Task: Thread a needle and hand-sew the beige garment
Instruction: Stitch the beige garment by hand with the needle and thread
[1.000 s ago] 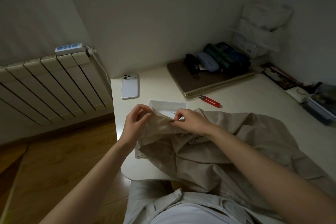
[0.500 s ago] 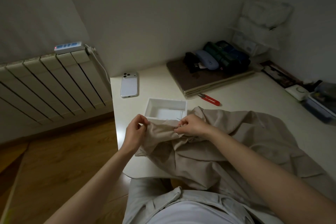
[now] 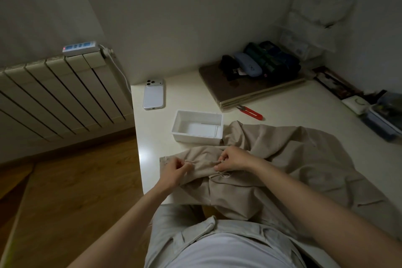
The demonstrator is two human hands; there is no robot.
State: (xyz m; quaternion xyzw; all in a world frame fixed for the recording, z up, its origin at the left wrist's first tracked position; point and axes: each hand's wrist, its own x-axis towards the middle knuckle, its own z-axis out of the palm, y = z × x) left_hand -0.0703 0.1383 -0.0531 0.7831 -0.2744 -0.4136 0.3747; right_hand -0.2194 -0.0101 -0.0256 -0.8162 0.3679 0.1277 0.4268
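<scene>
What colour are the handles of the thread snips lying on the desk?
Red, seen in the head view: the thread snips lie beyond the white tray.

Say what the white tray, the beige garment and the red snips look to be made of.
White tray: likely moulded plastic, smooth with a slight sheen on thin, even walls.
Beige garment: woven cloth, matte, perhaps cotton or linen; it creases softly.
Red thread snips: handle looks like glossy plastic or painted metal; blades dark, probably steel.
</scene>
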